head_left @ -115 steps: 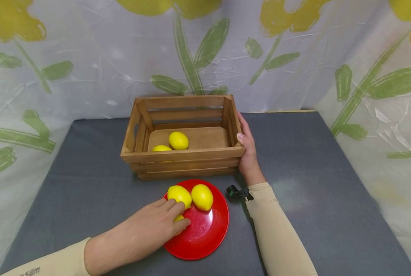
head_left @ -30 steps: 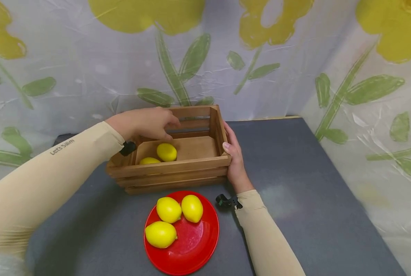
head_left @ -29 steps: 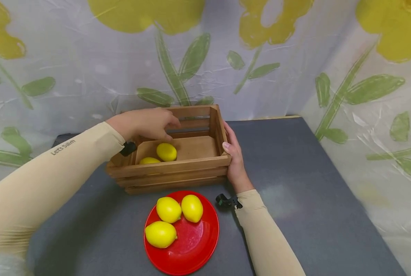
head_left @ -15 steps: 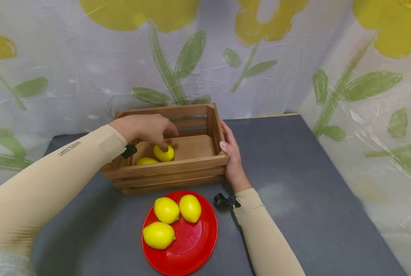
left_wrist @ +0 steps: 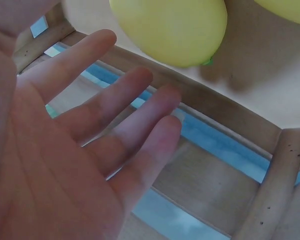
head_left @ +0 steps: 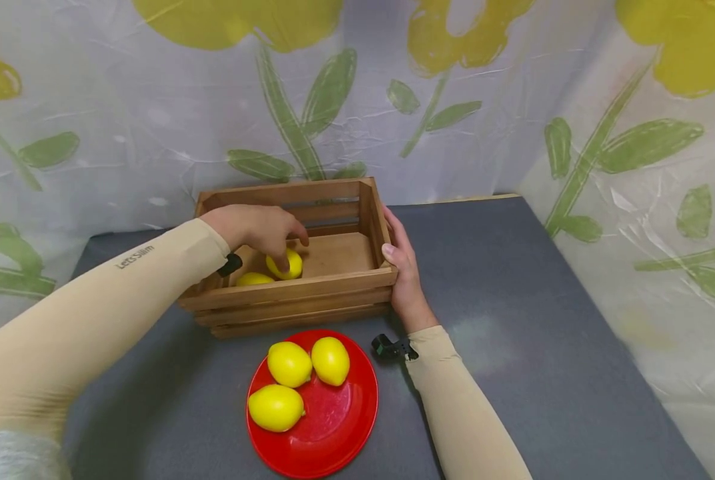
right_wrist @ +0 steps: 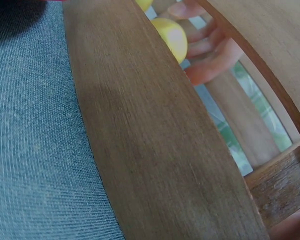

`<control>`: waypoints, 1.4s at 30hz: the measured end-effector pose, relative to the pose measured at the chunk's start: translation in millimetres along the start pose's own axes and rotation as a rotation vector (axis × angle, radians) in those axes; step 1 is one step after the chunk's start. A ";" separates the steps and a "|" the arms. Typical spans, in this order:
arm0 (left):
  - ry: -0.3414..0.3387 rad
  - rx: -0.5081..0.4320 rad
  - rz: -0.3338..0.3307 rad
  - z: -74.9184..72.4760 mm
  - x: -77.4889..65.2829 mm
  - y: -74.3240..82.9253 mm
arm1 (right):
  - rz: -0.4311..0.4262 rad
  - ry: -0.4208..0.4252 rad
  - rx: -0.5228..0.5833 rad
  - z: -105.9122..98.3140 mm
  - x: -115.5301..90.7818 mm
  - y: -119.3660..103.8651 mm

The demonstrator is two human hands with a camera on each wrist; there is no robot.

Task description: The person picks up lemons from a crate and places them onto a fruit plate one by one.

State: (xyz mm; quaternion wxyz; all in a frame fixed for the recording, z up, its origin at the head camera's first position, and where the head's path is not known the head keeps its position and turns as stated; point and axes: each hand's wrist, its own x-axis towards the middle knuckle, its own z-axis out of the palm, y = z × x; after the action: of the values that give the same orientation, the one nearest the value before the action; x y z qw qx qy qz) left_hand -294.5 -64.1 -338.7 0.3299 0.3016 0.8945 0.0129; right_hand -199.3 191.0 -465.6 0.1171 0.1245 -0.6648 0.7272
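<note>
My left hand (head_left: 267, 227) reaches into a slatted wooden crate (head_left: 297, 293), over a yellow lemon (head_left: 294, 263) on its floor. Its thumb overlaps this lemon in the head view. In the left wrist view the four fingers are spread and slightly bent, and the lemon (left_wrist: 175, 30) shows apart from their tips. A second lemon (head_left: 254, 279) lies by the crate's front wall, partly hidden by it. My right hand (head_left: 407, 287) grips the crate's right end, thumb at the front corner and fingers along the outside.
A round red plate (head_left: 339, 433) holding three lemons stands in front of the crate. Both are on a dark grey cloth-covered table (head_left: 513, 347). Behind hangs a flower-patterned curtain (head_left: 183, 133), close to the crate's back.
My left hand has left a lemon on the plate and moved into the crate. In the last second it has lowered toward the lemon there. My right hand keeps its grip on the crate.
</note>
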 end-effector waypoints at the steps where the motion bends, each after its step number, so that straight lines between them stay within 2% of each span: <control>1: -0.007 -0.006 -0.001 0.7 0.9 0.1 | -0.001 0.001 0.000 -0.1 0.0 -0.1; 6: -0.045 -0.028 -0.020 3.9 4.9 -0.3 | 0.002 -0.002 0.005 -0.2 0.1 0.4; 15: -0.069 -0.009 -0.023 1.8 7.6 2.1 | 0.013 0.002 0.001 -0.3 -1.2 -1.6; 42: -0.091 0.044 -0.040 5.8 9.0 4.7 | 0.003 -0.003 -0.011 -0.8 0.2 -2.4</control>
State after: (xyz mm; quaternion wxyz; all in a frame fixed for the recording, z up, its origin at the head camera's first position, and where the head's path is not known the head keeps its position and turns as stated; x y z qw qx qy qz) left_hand -293.9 -56.3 -347.4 0.3636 0.2909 0.8845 -0.0273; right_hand -198.7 192.0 -463.3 0.1156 0.1240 -0.6693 0.7234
